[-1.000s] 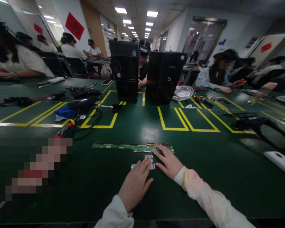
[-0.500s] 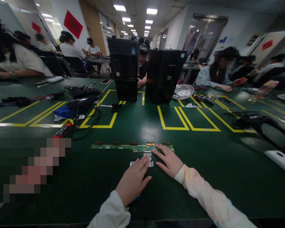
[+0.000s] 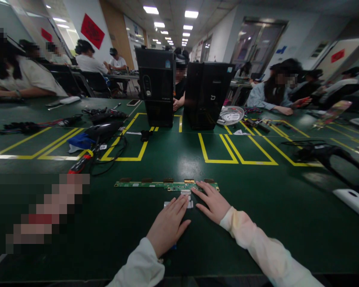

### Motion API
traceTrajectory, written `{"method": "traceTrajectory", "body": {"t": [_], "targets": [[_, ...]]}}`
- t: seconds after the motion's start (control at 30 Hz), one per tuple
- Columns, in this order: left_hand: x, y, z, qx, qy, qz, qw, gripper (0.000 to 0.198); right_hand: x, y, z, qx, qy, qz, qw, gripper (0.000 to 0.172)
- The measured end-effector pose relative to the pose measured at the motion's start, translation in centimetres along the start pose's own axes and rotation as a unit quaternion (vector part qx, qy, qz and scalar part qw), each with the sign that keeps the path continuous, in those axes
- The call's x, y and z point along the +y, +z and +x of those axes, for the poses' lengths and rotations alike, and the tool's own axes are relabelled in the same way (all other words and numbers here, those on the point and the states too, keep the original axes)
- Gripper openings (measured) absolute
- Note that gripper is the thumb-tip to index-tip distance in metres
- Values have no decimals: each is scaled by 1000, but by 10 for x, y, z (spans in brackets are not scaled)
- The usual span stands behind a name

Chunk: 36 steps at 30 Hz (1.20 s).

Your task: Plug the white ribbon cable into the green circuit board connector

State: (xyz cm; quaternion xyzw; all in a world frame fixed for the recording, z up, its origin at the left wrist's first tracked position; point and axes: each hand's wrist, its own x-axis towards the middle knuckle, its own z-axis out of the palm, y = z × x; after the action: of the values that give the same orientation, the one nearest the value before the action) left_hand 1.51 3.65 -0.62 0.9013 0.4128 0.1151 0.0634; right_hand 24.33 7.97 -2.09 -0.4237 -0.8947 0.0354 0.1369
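A long narrow green circuit board (image 3: pixel 146 184) lies across the dark green table (image 3: pixel 257 207) in front of me. My right hand (image 3: pixel 213 201) rests flat, fingers spread, with its fingertips on the board's right end. My left hand (image 3: pixel 167 225) lies flat beside it, fingers together, its tips over a small pale ribbon cable piece (image 3: pixel 186 194) that sticks out from the board toward me. Neither hand grips anything.
Two black computer towers (image 3: pixel 157 85) (image 3: pixel 209 95) stand upright behind the board. A red-handled tool (image 3: pixel 79 164), black cables (image 3: pixel 107 155) and a blue cloth (image 3: pixel 79 140) lie at left. A white fan grille (image 3: pixel 231 116) sits beyond; a white device (image 3: pixel 351 203) at right. People sit around.
Both hands keep their places on the board and ribbon; the left hand has slid very slightly toward me. The board has not moved.
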Motion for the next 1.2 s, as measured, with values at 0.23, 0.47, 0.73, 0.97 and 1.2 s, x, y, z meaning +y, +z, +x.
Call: {"method": "traceTrajectory", "body": {"t": [0.23,0.47,0.73,0.97,1.2], "targets": [[2,2,1,5,-7,5,1000,54,1,1,0,4,-3,5,1000,53],[-1,0,1,-1,-4,-8,1000,58,1,1,0,6,-3,5,1000,52],[-6,-6,4,-25,12,-3,1000,60,0,-1,0,-4,1,6,1000,53],[-11,-3,5,-26,24,-5,999,59,0,-1,0,3,-7,11,1000,53],[-20,-8,10,-53,45,-10,998,59,2,1,0,2,-9,8,1000,54]]}}
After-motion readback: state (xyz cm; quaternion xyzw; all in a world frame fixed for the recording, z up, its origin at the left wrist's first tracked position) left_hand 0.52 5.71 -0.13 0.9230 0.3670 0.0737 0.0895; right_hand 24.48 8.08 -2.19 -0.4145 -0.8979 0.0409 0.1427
